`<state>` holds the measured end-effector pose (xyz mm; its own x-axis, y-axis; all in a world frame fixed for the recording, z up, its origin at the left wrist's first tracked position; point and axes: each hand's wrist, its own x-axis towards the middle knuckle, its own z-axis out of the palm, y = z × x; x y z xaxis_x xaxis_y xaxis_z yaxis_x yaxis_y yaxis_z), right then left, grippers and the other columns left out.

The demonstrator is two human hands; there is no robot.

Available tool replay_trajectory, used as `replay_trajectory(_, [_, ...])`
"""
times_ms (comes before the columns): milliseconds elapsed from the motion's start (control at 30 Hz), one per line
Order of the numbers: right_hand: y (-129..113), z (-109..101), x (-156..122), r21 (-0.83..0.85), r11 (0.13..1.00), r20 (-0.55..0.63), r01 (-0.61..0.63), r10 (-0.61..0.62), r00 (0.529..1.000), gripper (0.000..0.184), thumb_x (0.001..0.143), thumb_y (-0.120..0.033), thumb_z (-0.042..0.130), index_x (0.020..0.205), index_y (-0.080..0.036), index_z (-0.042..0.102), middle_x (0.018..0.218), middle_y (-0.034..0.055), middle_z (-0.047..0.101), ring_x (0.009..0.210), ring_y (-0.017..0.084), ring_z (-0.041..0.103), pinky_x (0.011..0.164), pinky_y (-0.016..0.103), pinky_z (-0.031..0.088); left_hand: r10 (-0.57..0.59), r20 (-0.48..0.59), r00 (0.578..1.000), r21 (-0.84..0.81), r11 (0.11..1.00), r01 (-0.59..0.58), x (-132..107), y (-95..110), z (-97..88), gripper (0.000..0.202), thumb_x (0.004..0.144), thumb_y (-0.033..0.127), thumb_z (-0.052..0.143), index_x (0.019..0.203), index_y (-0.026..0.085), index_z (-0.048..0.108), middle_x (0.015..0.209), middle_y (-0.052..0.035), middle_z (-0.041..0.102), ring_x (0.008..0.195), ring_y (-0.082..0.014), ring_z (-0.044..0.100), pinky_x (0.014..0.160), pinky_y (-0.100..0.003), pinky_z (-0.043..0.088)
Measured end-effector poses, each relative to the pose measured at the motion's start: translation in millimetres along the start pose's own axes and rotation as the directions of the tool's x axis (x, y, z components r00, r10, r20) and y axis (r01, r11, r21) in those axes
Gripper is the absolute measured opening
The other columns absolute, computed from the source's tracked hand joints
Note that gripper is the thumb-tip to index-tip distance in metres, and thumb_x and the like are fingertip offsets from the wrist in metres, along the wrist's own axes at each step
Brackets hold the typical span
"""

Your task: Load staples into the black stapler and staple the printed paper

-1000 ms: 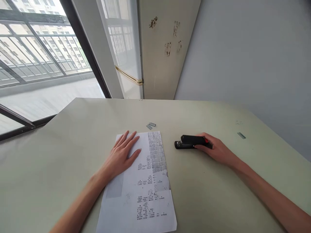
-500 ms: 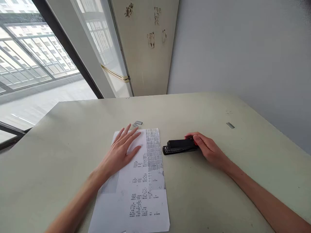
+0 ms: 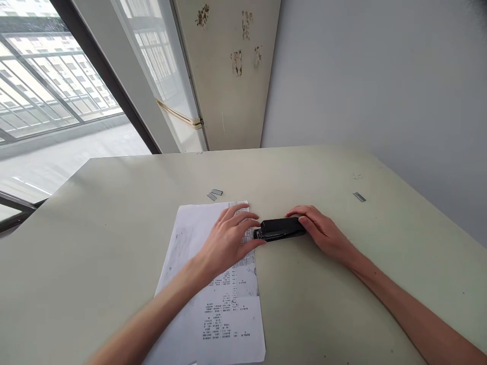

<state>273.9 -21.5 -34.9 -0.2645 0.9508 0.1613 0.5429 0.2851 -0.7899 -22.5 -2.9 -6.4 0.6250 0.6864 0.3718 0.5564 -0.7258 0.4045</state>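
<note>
A printed white sheet of paper (image 3: 198,299) lies on the pale green table (image 3: 114,243) in front of me. A black stapler (image 3: 279,228) lies just right of the sheet's top right corner. My left hand (image 3: 228,241) rests on the upper right part of the sheet, fingers curled, with the fingertips touching the stapler's front end. My right hand (image 3: 323,233) grips the stapler's rear end.
Two short strips of staples (image 3: 214,194) lie beyond the sheet, another staple strip (image 3: 359,196) farther right. A fridge (image 3: 213,76) stands behind the table beside a grey wall (image 3: 380,76). A large window (image 3: 45,86) is at the left.
My left hand has slid right across the sheet from its upper left to the stapler's front. The stapler, held by my right hand, has moved left to the sheet's edge.
</note>
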Motion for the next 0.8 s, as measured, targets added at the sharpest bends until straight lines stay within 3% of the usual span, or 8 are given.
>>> replay_trajectory(167, [-8.7, -2.3, -3.6, -0.063, 0.998, 0.047, -0.011, 0.014, 0.999, 0.032, 0.098, -0.057, 0.065, 0.117, -0.030, 0.067, 0.116, 0.0044, 0.071, 0.100, 0.024, 0.066, 0.088, 0.038, 0.053, -0.014, -0.016, 1.000, 0.014, 1.000, 0.015, -3.5, 0.7, 3.0, 0.008, 0.100, 0.031, 0.072, 0.103, 0.024, 0.073, 0.119, -0.0029, 0.078, 0.134, -0.0323, 0.060, 0.107, -0.052, 0.051])
replay_trajectory(333, [-14.5, -4.2, -3.8, -0.026, 0.997, 0.074, -0.074, 0.076, 0.994, 0.028, 0.097, -0.055, 0.067, 0.111, -0.031, 0.069, 0.104, 0.0022, 0.072, 0.093, 0.023, 0.064, 0.081, 0.037, 0.052, -0.024, 0.041, 0.999, 0.047, 0.999, 0.022, -27.4, -12.5, -26.1, 0.014, 0.103, 0.040, 0.068, 0.105, 0.026, 0.073, 0.125, -0.0024, 0.076, 0.135, -0.0301, 0.058, 0.109, -0.051, 0.049])
replay_trajectory(433, [-13.9, -4.2, -4.0, -0.016, 0.996, 0.072, -0.091, 0.092, 0.993, 0.029, 0.096, -0.055, 0.068, 0.112, -0.031, 0.069, 0.105, 0.0019, 0.072, 0.092, 0.023, 0.064, 0.081, 0.037, 0.051, -0.025, 0.109, 0.994, 0.074, 0.997, 0.017, -30.6, -31.3, -45.6, 0.033, 0.101, 0.052, 0.068, 0.124, 0.028, 0.070, 0.135, -0.0046, 0.071, 0.139, -0.0309, 0.053, 0.115, -0.052, 0.045])
replay_trajectory(500, [-13.6, -3.9, -4.6, -0.007, 0.995, 0.079, -0.099, 0.099, 0.992, 0.029, 0.096, -0.055, 0.068, 0.113, -0.032, 0.068, 0.107, 0.0019, 0.072, 0.093, 0.023, 0.064, 0.081, 0.037, 0.051, -0.093, 0.061, 0.994, 0.113, 0.990, 0.085, -25.6, -48.9, -53.9, 0.041, 0.102, 0.054, 0.064, 0.133, 0.027, 0.067, 0.135, -0.0069, 0.070, 0.135, -0.0303, 0.056, 0.114, -0.052, 0.046])
replay_trajectory(633, [-14.4, -3.3, -5.0, 0.004, 0.995, 0.078, -0.103, 0.102, 0.992, 0.030, 0.095, -0.056, 0.068, 0.112, -0.031, 0.068, 0.106, 0.0024, 0.072, 0.093, 0.024, 0.064, 0.081, 0.037, 0.051, -0.250, -0.072, 0.966, 0.250, 0.933, 0.260, -7.1, -86.4, -58.4, 0.034, 0.108, 0.044, 0.050, 0.123, 0.023, 0.072, 0.123, -0.0101, 0.072, 0.122, -0.0311, 0.060, 0.106, -0.052, 0.049])
replay_trajectory(800, [-15.4, -3.4, -3.6, -0.002, 0.995, 0.078, -0.096, 0.096, 0.992, 0.031, 0.095, -0.057, 0.068, 0.112, -0.031, 0.069, 0.104, 0.0028, 0.073, 0.093, 0.024, 0.064, 0.081, 0.038, 0.051, -0.233, -0.002, 0.972, 0.270, 0.936, 0.225, 5.9, -111.4, -55.7, 0.029, 0.104, 0.045, 0.054, 0.108, 0.026, 0.075, 0.117, -0.0091, 0.072, 0.122, -0.0332, 0.056, 0.106, -0.053, 0.046])
